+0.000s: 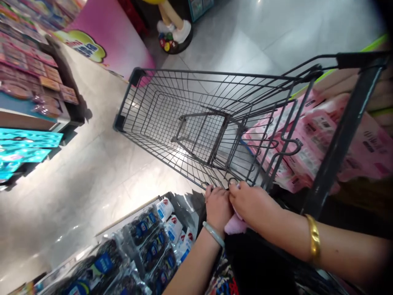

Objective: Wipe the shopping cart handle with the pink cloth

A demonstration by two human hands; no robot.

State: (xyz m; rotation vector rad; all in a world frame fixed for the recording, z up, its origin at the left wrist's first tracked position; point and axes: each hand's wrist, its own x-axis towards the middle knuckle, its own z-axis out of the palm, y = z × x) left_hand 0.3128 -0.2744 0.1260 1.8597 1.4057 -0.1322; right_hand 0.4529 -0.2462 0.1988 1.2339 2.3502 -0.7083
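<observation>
fingers: left ones (210,193) bent and close together at the cart's near long rim; can't tell if they pinch anything. right ones curled inward, seemingly pinching a pink cloth; tips partly hidden.
left hand: pale bangle (213,234) on wrist; hand (218,207) lies beside the right one, knuckles up, the two touching or nearly so.
right hand: gold bangle (313,239) on wrist; hand (250,203) is nearer the handle end of the same rim.
pink cloth: (236,225) bunched, hangs out below the right hand, between both wrists, just outside the near rim.
dark ring: (232,178) right at the right fingertips; part of the cart or separate, can't tell.
cart: wire basket (215,74), handle bar (338,143) at its right end, corner caps at the far short end.
handling: probably best to gather the cloth's loose end into the palm, so it doesn't snag in the wires. a light fingertip grip by the ring should do; left hand could steady the rim. watch for pinched fingertips.
around: pink packs (319,135) past the handle end; dark bagged goods (153,246) off the near rim; pink display (113,32) beyond the far-end corner.
</observation>
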